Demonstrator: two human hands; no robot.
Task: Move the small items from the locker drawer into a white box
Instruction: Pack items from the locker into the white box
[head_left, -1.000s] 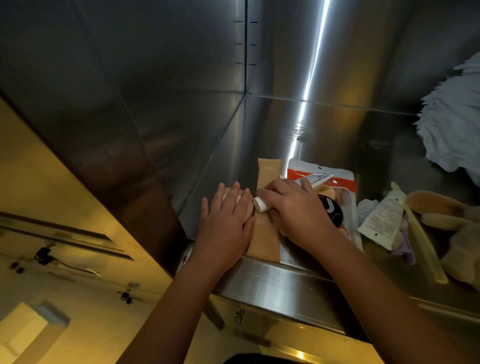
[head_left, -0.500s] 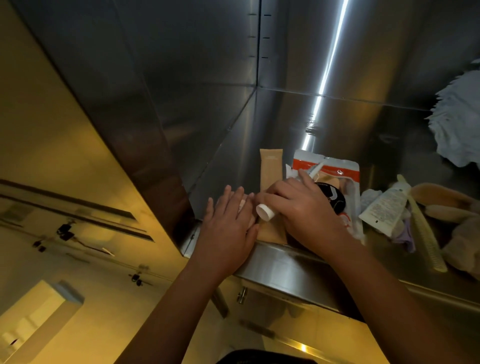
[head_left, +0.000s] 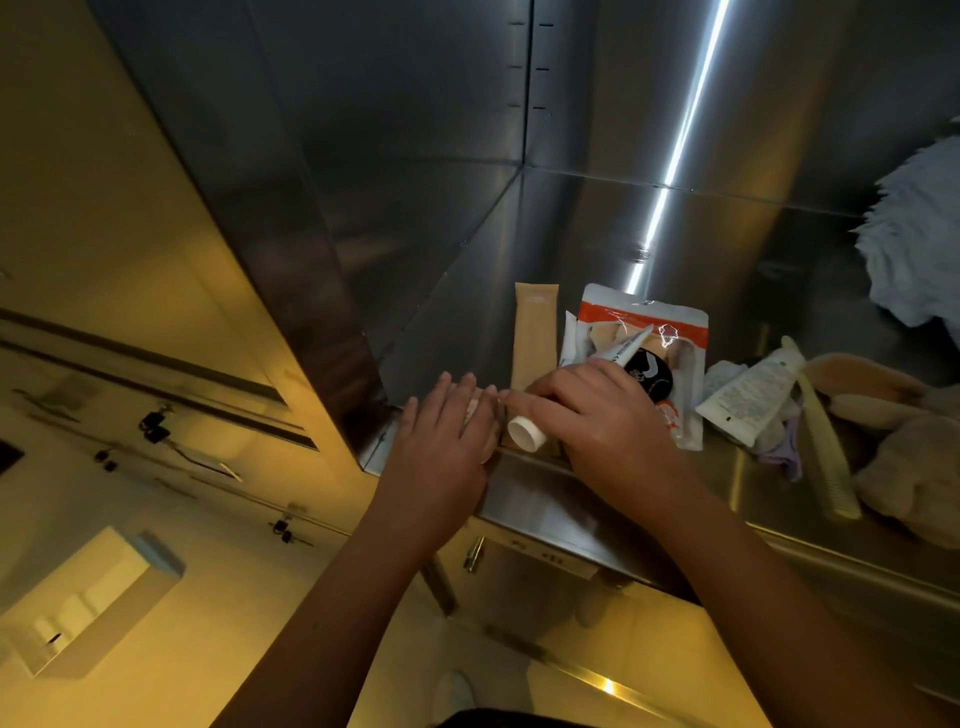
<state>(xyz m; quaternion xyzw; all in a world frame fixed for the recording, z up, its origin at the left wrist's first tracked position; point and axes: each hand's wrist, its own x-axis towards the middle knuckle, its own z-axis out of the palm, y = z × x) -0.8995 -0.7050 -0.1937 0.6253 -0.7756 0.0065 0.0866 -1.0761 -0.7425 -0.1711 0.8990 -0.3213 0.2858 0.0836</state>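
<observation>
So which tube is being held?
The white-capped tube in the right hand; the tan tube and the printed white tube just lie flat.

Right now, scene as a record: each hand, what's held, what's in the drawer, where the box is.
left hand: flat, fingers straight, at the front-left corner of the drawer
right hand: grips white-capped tube
in drawer: tan sachet, orange-topped pouch, second tube, comb, plush toy
white box: lower left of view, outside drawer

Yellow-lit locker doors (head_left: 104, 234) (small dark latches (head_left: 155, 426)), bright light streak (head_left: 691, 119)
</observation>
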